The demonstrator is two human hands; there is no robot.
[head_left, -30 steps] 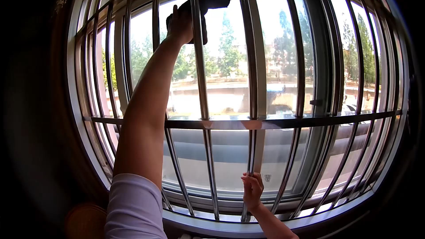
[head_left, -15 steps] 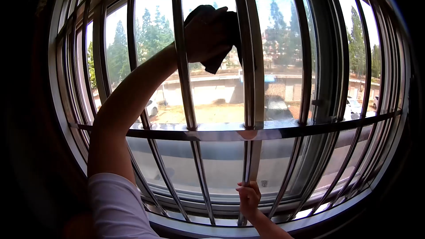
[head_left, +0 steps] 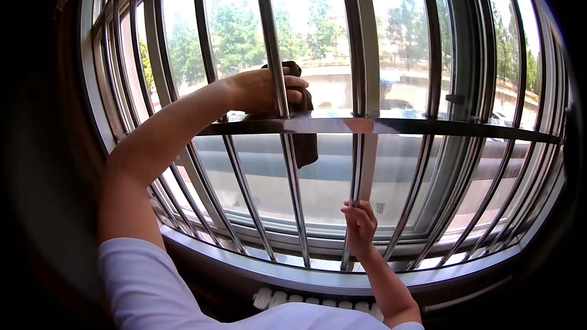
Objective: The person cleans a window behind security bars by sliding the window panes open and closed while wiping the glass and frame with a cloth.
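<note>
My left hand (head_left: pixel 263 90) reaches between the metal bars just above the horizontal rail (head_left: pixel 397 125). Its fingers are wrapped round a dark cloth (head_left: pixel 306 146), which lies against the window glass (head_left: pixel 260 162) and hangs down past the rail. Lower down and to the right, my right hand (head_left: pixel 362 225) grips a vertical bar (head_left: pixel 357 177), with its fingers curled round the metal.
A grid of shiny vertical bars spans the whole window inside its frame. Below the pale sill (head_left: pixel 318 277) is a white radiator (head_left: pixel 296 298). Trees (head_left: pixel 235 30) and a low wall show outside. A window latch (head_left: pixel 453 98) sits on the right sash.
My left hand and the cloth have moved from high on the glass down to the horizontal rail. My right hand still holds its bar. The view has tilted downward, showing the radiator.
</note>
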